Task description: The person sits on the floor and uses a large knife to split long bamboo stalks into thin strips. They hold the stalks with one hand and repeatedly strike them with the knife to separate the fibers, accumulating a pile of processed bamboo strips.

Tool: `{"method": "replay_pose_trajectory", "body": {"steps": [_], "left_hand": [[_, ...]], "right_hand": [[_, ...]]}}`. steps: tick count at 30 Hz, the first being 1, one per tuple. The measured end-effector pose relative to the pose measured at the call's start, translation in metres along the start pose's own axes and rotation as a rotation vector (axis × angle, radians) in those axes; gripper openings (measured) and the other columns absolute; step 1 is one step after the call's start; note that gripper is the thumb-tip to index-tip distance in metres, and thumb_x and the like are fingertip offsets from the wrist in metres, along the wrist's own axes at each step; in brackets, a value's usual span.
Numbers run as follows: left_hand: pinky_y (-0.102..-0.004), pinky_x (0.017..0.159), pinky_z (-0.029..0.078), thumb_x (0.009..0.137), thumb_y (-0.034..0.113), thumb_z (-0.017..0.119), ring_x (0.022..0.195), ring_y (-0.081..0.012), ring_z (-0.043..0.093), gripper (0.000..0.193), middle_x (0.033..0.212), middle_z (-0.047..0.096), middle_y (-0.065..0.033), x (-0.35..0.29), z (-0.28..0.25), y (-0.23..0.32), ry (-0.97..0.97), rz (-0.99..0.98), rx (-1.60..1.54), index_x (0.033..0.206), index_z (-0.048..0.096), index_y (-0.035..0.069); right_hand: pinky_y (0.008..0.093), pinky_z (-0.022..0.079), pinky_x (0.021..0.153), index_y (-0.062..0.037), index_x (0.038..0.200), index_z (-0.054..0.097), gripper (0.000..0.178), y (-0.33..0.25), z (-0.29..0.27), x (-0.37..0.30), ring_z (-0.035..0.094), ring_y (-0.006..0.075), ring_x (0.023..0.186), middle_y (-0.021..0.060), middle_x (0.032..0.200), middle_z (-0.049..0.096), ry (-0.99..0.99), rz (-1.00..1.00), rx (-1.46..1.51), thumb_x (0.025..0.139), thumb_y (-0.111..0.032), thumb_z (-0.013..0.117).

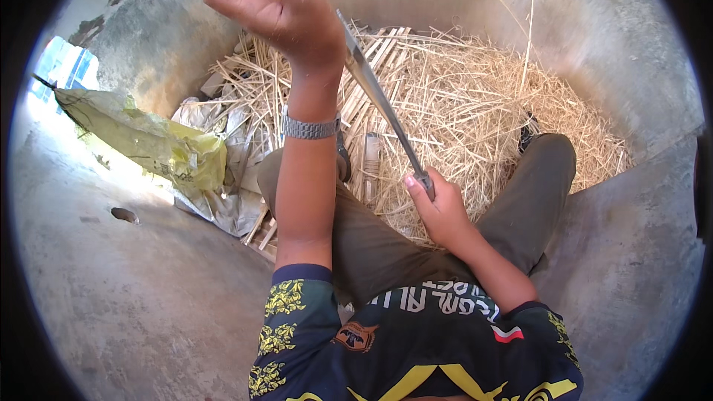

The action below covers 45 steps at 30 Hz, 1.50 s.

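Yellow sack [148,137], inside hidden, pale shavings [460,96], knife [386,106] in right grip [448,212]

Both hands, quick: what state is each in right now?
Left hand: closed, fingers curled in, nothing visible in its grip.
Right hand: closed, holding the long blade at its lower end.

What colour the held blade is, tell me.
The blade is silvery grey, clearest in the head view.
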<state>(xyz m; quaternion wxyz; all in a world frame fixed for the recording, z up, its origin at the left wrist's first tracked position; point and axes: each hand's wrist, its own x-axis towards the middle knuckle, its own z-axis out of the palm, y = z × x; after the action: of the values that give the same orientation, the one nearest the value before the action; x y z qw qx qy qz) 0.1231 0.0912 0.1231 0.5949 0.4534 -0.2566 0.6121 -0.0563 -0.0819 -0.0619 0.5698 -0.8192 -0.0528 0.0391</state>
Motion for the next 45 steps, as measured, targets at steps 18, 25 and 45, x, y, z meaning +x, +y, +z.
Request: {"method": "replay_pose_trajectory", "body": {"steps": [18,25,45], "left_hand": [[-0.0252,0.067,0.043,0.092,-0.006,0.048,0.079,-0.01,0.042,0.02,0.098,0.043,-0.0045,-0.005,0.018,-0.001,0.058,0.03,-0.089,0.108,0.043,0.005],[-0.0262,0.078,0.04,0.091,0.0,0.057,0.088,-0.0101,0.044,0.027,0.101,0.044,-0.0056,0.005,-0.005,-0.002,0.077,0.034,0.041,0.113,0.041,0.001],[-0.0236,0.068,0.039,0.096,0.005,0.052,0.08,-0.0067,0.043,0.017,0.098,0.046,-0.0043,0.012,-0.016,-0.019,0.104,0.057,0.116,0.11,0.043,0.003]], "right_hand": [[0.0321,0.041,0.055,-0.0036,0.087,0.056,0.031,0.004,0.004,-0.003,0.054,0.0114,0.056,0.0023,0.061,0.054,0.028,0.036,-0.058,0.103,-0.03,0.058],[0.0265,0.038,0.042,-0.0058,0.083,0.052,0.04,-0.011,-0.016,0.005,0.045,0.0099,0.043,0.0013,0.057,0.049,-0.298,0.282,0.69,0.104,-0.04,0.055],[0.0268,0.038,0.038,-0.0057,0.083,0.055,0.042,0.032,-0.002,0.01,0.046,0.0099,0.039,0.0017,0.054,0.049,-0.048,0.378,0.326,0.103,-0.042,0.059]]}}
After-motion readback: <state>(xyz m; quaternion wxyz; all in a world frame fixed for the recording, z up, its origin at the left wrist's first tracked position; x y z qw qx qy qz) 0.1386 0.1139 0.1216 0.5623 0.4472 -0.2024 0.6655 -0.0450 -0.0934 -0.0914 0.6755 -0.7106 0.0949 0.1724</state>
